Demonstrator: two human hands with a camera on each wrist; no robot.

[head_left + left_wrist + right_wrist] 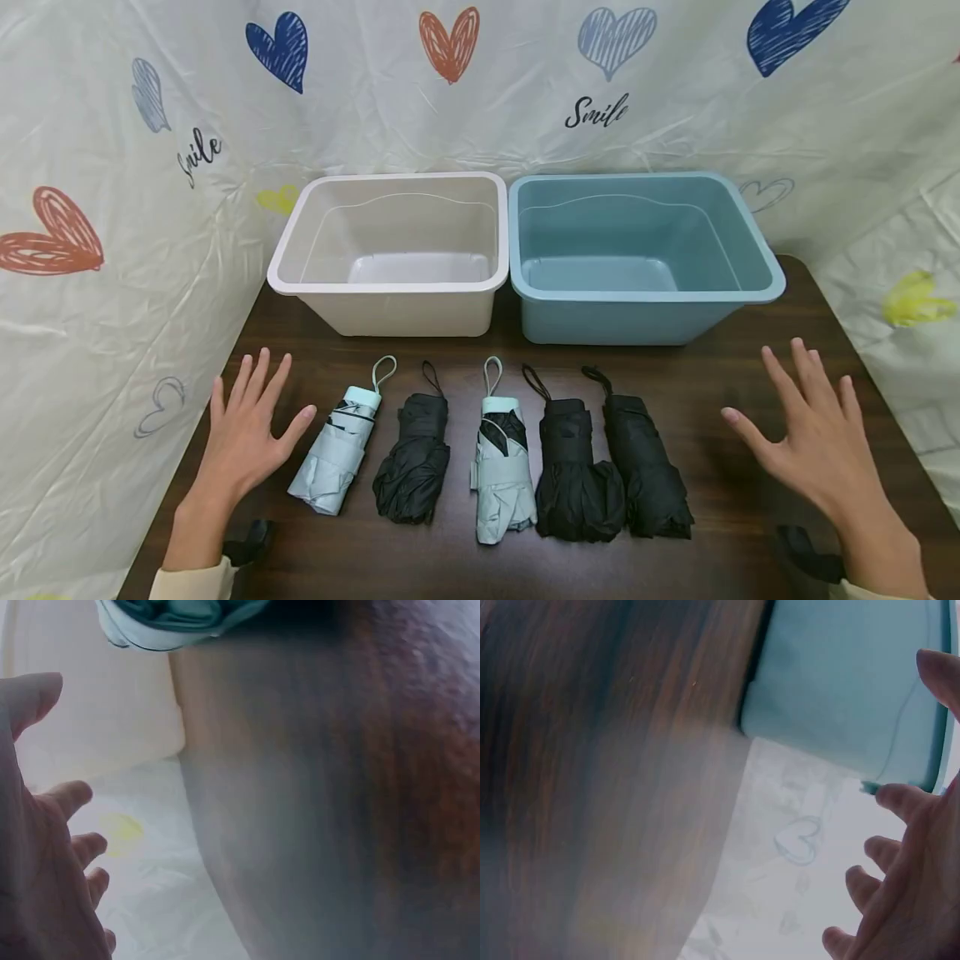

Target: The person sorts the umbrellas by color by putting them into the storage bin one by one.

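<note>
Several folded umbrellas lie in a row across the table. Leftmost is a pale blue umbrella point(335, 454) with a mint cap and wrist loop, then a black umbrella point(413, 458). A pale mint umbrella point(504, 475) lies in the middle, with two more black umbrellas, one point(573, 475) beside it and one point(647, 467) at the right end. My left hand point(247, 433), fingers spread, is just left of the pale blue umbrella and holds nothing. Far to the right of the row, my right hand point(817, 433) is also spread and holds nothing.
Behind the umbrellas a beige bin point(412, 312) and a blue bin point(615, 321) stand side by side, nothing visible inside. The dark wooden table point(720, 550) narrows toward the back. A white heart-printed sheet point(517, 100) hangs behind and at both sides.
</note>
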